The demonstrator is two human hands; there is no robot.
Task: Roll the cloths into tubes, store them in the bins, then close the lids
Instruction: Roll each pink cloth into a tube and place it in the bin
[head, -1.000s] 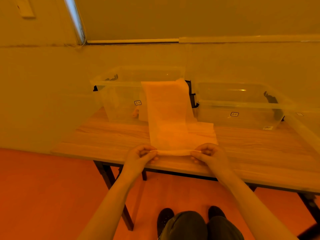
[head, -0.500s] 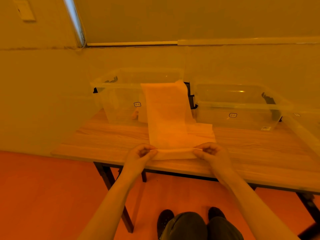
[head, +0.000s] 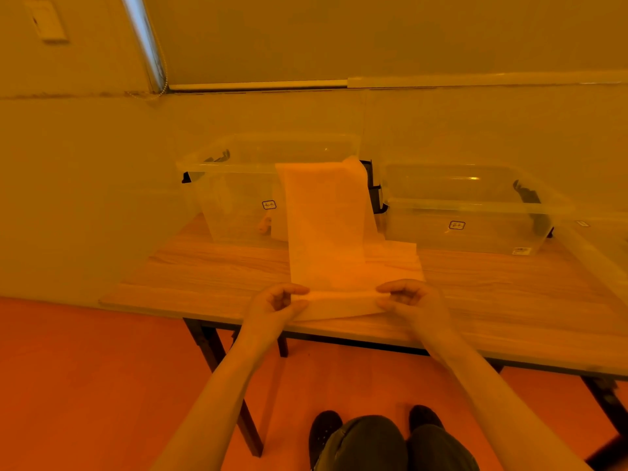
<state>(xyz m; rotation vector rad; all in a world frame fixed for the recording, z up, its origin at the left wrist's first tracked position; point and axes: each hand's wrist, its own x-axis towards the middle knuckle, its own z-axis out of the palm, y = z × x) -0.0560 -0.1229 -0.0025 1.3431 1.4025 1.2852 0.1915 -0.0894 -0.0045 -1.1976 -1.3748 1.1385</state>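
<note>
The roll is fatter now than a second ago: one more turn has gone in at the near end of the cloth (head: 326, 232). The left hand (head: 277, 300) and right hand (head: 411, 299) each pinch an end of the tube with curled fingers, just inside the table's (head: 204, 277) front edge. The cloth's far end drapes over the rim of the left bin (head: 234, 198) (the right bin (head: 475, 212) looks empty, though the glare makes that uncertain). Plenty of rolling remains, I'd say.

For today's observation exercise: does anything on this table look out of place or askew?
Yes. The cloth hangs over the front rim of the left bin while both hands roll its near end, so it lies half draped rather than flat on the table.
</note>
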